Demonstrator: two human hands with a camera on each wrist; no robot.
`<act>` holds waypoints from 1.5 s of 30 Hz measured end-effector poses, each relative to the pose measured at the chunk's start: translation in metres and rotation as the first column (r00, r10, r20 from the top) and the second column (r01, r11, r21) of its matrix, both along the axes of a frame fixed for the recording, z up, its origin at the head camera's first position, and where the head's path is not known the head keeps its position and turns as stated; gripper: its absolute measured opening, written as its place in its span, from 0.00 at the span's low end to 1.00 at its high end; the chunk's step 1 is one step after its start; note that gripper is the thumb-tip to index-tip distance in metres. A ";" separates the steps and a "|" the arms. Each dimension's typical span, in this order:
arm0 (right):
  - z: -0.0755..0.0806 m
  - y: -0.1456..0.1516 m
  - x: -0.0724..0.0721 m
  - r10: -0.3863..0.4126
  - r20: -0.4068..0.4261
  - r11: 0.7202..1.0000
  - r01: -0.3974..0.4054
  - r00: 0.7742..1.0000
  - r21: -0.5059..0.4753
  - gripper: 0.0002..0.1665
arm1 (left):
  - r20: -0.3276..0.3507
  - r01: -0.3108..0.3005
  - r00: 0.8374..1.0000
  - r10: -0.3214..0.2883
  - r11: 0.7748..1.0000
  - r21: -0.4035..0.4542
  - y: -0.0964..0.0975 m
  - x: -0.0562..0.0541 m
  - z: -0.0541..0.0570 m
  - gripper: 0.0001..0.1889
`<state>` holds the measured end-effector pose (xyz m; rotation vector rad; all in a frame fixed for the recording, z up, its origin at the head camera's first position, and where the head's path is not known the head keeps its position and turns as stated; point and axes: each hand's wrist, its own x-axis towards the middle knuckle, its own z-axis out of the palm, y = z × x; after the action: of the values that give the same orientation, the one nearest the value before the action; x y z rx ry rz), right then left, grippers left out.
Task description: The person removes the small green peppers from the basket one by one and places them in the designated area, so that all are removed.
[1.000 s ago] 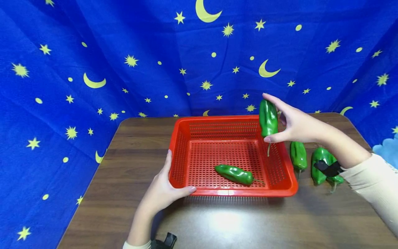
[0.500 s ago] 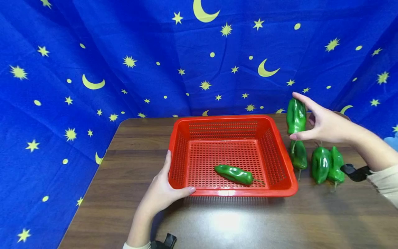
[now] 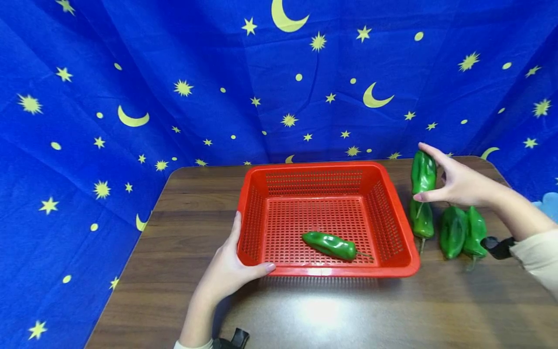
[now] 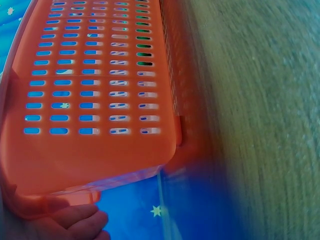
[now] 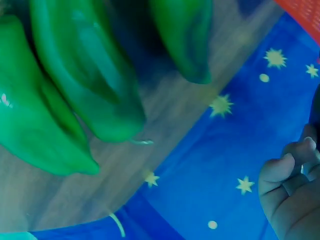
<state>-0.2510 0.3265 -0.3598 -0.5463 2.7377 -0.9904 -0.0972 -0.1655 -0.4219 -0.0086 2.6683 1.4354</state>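
My left hand (image 3: 224, 269) grips the near left corner of a red plastic basket (image 3: 322, 271), thumb over the front rim. In the left wrist view its fingers (image 4: 85, 222) curl at the rim beside the slotted wall. Inside the basket one long green pepper (image 3: 330, 245) lies on the mesh floor. My right hand (image 3: 457, 182) holds another green pepper (image 3: 424, 172) upright, stem down, between thumb and fingers, just right of the basket. Below, a third pepper (image 3: 422, 225) lies against the basket's right side, partly covered by the held one in the head view.
Two more green peppers, one (image 3: 453, 232) darker and one (image 3: 476, 232) lighter, lie side by side on the wooden table (image 3: 192, 203) further right. They show large in the right wrist view. A blue cloth (image 3: 209, 58) with moons and stars hangs behind the table.
My right hand has carried its pepper rightward from over the basket's right side to beyond it, then lowered it a little. The left hand stays at the basket's corner.
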 end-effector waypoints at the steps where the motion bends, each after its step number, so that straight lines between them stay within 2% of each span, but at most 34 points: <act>1: -0.004 0.000 -0.001 0.005 -0.003 1.000 -0.005 1.000 0.006 0.72 | 0.001 -0.002 1.000 0.002 1.000 -0.003 0.000 0.000 0.000 0.71; 9: -0.031 -0.001 -0.013 0.048 -0.002 0.997 -0.048 0.999 0.058 0.72 | 0.014 -0.008 1.000 0.008 1.000 -0.013 0.000 -0.001 -0.001 0.70; 12: -0.039 -0.004 -0.018 0.091 0.043 0.995 -0.093 0.995 0.030 0.72 | 0.019 -0.010 1.000 0.010 1.000 -0.015 0.000 -0.001 -0.001 0.70; 15: -0.045 -0.009 -0.021 0.118 0.061 0.992 -0.121 0.991 0.047 0.71 | 0.017 -0.010 1.000 0.011 1.000 -0.024 0.000 0.000 -0.001 0.71; 17: -0.048 -0.013 -0.023 0.117 0.063 0.985 -0.123 0.991 0.118 0.71 | 0.016 -0.010 1.000 0.010 1.000 -0.023 0.000 0.000 -0.001 0.71; 19: -0.050 -0.018 -0.024 0.110 0.030 0.967 -0.114 0.993 0.229 0.71 | 0.014 -0.008 1.000 0.008 1.000 -0.017 -0.001 0.000 -0.002 0.71; 23: -0.052 -0.026 -0.026 0.108 0.021 0.913 -0.107 0.994 0.393 0.73 | 0.011 -0.005 1.000 0.005 1.000 0.000 -0.001 0.000 -0.002 0.71; 28: -0.053 -0.031 -0.026 0.112 0.059 0.877 -0.126 0.992 0.463 0.74 | 0.005 0.000 1.000 0.000 1.000 0.005 -0.001 -0.001 -0.003 0.71; 34: -0.057 -0.032 -0.026 0.119 0.076 0.860 -0.141 0.990 0.491 0.73 | -0.010 0.007 1.000 -0.007 1.000 0.014 -0.001 0.000 -0.002 0.72; 37: -0.056 -0.031 -0.025 0.108 0.082 0.860 -0.134 0.991 0.492 0.74 | -0.009 0.007 1.000 -0.007 1.000 0.009 0.000 0.000 -0.002 0.72; 42: -0.049 -0.024 -0.024 0.096 0.068 0.867 -0.117 0.993 0.485 0.74 | -0.003 0.005 1.000 -0.005 1.000 0.004 0.000 0.000 -0.001 0.72; 45: -0.041 -0.017 -0.023 0.092 0.028 0.867 -0.094 0.995 0.489 0.71 | -0.001 0.005 1.000 -0.005 1.000 0.000 0.000 0.000 -0.001 0.72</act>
<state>-0.2745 0.3100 -0.4004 -0.5695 2.7704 -0.2427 -0.0975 -0.1657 -0.4229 -0.0019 2.6669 1.4349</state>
